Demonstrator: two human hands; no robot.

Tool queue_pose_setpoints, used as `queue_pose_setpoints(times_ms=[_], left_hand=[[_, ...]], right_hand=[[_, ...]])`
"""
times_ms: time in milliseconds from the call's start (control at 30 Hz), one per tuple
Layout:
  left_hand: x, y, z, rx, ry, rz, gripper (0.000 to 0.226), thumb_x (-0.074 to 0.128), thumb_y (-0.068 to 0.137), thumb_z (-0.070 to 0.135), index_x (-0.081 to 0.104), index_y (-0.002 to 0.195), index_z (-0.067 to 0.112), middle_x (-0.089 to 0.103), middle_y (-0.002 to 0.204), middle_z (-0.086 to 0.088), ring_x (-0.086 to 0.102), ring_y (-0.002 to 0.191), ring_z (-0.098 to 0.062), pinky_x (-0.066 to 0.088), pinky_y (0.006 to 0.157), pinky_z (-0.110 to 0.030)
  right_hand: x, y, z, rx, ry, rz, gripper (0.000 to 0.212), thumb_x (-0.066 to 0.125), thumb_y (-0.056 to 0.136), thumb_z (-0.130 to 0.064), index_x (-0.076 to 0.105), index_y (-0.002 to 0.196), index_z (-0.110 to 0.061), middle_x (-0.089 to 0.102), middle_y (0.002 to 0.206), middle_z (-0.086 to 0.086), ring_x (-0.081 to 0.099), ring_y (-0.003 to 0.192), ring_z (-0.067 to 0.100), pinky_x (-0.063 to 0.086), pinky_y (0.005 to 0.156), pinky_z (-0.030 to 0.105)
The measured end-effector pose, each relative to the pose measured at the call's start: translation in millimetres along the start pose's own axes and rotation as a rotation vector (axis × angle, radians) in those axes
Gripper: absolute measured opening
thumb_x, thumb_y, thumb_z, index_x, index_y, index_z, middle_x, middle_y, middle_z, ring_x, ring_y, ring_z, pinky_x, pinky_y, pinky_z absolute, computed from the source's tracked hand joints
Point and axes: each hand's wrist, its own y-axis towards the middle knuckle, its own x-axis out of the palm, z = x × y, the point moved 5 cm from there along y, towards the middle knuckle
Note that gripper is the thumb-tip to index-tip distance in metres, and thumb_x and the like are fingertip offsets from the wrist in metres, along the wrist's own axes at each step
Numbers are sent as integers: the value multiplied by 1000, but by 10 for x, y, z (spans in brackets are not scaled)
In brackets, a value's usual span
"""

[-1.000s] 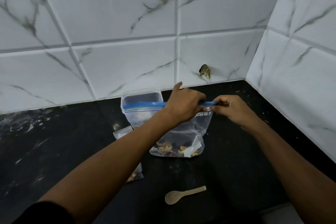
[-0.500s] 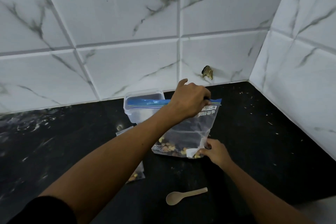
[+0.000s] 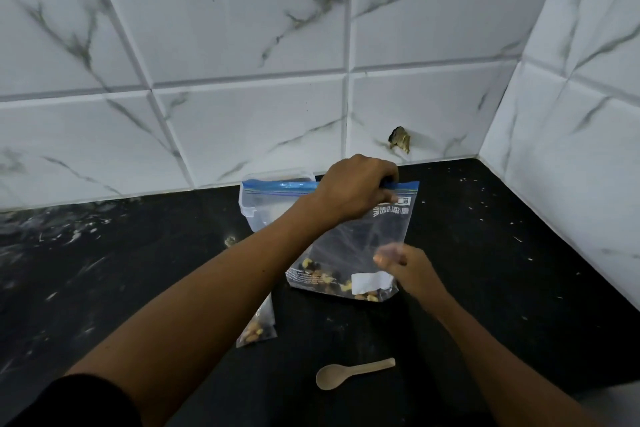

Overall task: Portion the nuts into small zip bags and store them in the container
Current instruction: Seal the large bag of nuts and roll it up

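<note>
While left hand (image 3: 356,189) pinches the big nut bag's (image 3: 349,246) zip strip upright and right hand (image 3: 407,267), blurred, loosely curled, holds nothing at its 5 o'clock, step looks like sealing the bag; next, press zip shut.

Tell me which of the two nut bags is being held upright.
The large bag with the blue zip strip, gripped at its top edge by the left hand. The small bag lies flat on the counter, untouched.

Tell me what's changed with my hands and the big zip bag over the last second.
The right hand let go of the blue zip strip, dropped to the bag's bottom corner, and now hovers, blurred, in front of the big zip bag. The left hand still grips the strip. The small bag, wooden spoon and container haven't moved.
</note>
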Motion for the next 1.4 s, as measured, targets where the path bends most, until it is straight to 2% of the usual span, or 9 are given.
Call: queue_pose_setpoints(times_ms=[133,300,467,700,967,1067,1133,1267,1400], left_hand=[[-44,-52,-139,-36,61,-32,29,67,89,36,65,112,19,69,107,-2,60,96,-21,43,73,-31],[-96,-108,-258,-83,28,-30,26,70,88,35,69,106,17,71,102,-2,58,87,-17,41,70,-30],[-96,-143,-200,-52,-40,-16,35,73,84,38,61,111,19,70,102,-2,62,90,-21,49,76,-34],[-228,-363,-453,-1,14,-4,25,71,86,34,49,88,22,63,89,2,57,82,-21,46,70,-35],[-147,-463,-563,69,106,-126,32,60,93,41,67,120,24,63,126,3,59,109,-19,45,93,-39],[-185,-461,-595,44,138,-65,33,59,95,38,65,124,24,67,121,2,61,107,-21,46,88,-35],[-220,-461,-604,26,121,-27,29,59,95,35,66,121,24,70,114,2,62,101,-21,47,84,-34],[-251,-475,-598,24,70,-7,16,58,96,28,66,109,23,72,93,3,62,83,-19,50,75,-38],[-276,-461,-541,53,82,3,17,55,97,26,66,110,23,71,88,2,55,74,-16,47,70,-35]], right_hand=[[-201,79,-162,-68,-96,-20,4,69,87,-18,72,89,-19,73,88,1,67,81,12,56,80,35],[-378,0,-608,-104,176,-54,30,70,84,-16,60,110,-25,68,108,-1,67,98,11,56,80,26],[-679,11,-1169,-239,255,167,9,66,88,-11,66,92,-19,68,87,2,66,76,2,51,64,16],[-782,18,-1136,-216,274,151,6,65,88,-8,67,93,-11,69,82,4,66,69,1,52,62,15],[-772,59,-1208,-249,248,143,17,63,90,-4,64,90,-21,67,88,3,66,70,5,54,60,18],[-786,58,-1287,-331,70,38,22,62,91,-6,58,105,-23,60,108,-7,65,88,5,54,65,18],[-779,38,-1380,-444,-199,-6,25,64,89,-9,58,107,-26,56,106,-17,58,91,-5,48,69,13],[-814,64,-1525,-532,-499,-20,22,70,85,-15,62,102,-27,56,103,-5,54,93,6,39,75,15],[-740,43,-1635,-574,-750,-123,35,66,87,-28,57,120,-36,47,116,-8,50,101,10,45,85,29]])
